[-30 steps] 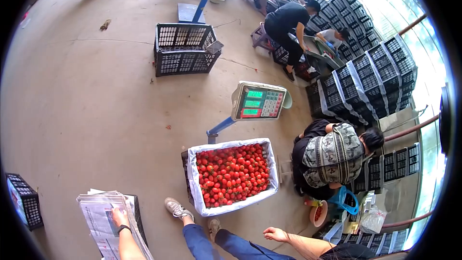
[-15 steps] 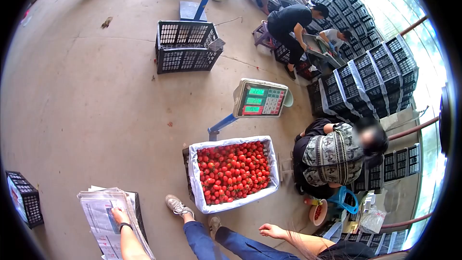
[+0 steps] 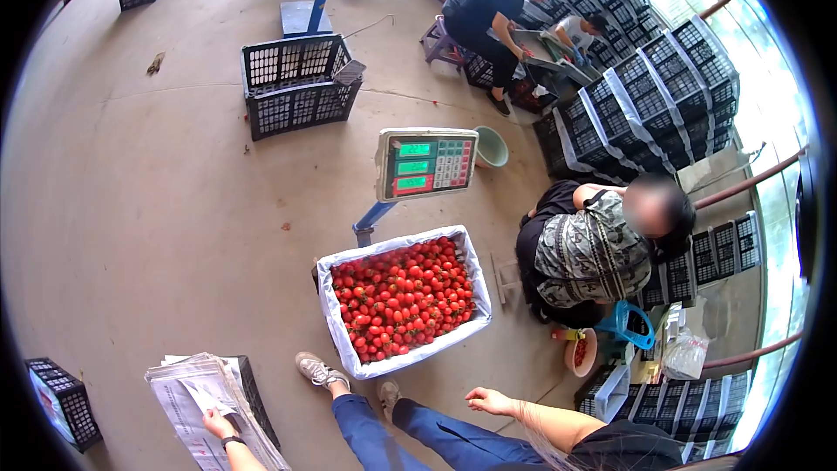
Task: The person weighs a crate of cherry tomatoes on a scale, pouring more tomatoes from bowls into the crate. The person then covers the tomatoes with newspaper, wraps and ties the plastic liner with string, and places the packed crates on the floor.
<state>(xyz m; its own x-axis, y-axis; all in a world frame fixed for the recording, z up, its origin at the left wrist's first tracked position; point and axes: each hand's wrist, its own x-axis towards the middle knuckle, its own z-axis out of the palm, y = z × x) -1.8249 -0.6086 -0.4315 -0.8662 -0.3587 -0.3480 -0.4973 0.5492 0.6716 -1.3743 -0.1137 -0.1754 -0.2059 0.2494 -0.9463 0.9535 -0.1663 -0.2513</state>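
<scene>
My left hand (image 3: pixel 220 425) is closed on a sheet of newspaper (image 3: pixel 207 397), whose pale folded edge rises off the pile. Beneath it lies a stack of newspapers (image 3: pixel 179 406) on a dark crate at the lower left. My right hand (image 3: pixel 491 400) hangs in the air in front of my leg, its fingers loosely bent and apart, with nothing in it. Ahead of my feet, small red tomatoes (image 3: pixel 405 301) fill a crate lined with white paper (image 3: pixel 375 370). Behind that crate stands a scale display (image 3: pixel 427 163) with lit green numbers.
A person (image 3: pixel 593 253) crouches right of the tomatoes, beside a pink bowl (image 3: pixel 580 353) and a blue basket (image 3: pixel 629 324). A black crate (image 3: pixel 301 109) stands farther ahead. Stacked crates (image 3: pixel 645 105) line the right side. Another person (image 3: pixel 488 22) works at the back.
My left hand has pulled back towards me over the newspapers, and a pale sheet edge now lifts there. My view has shifted; the right hand keeps nearly the same pose.
</scene>
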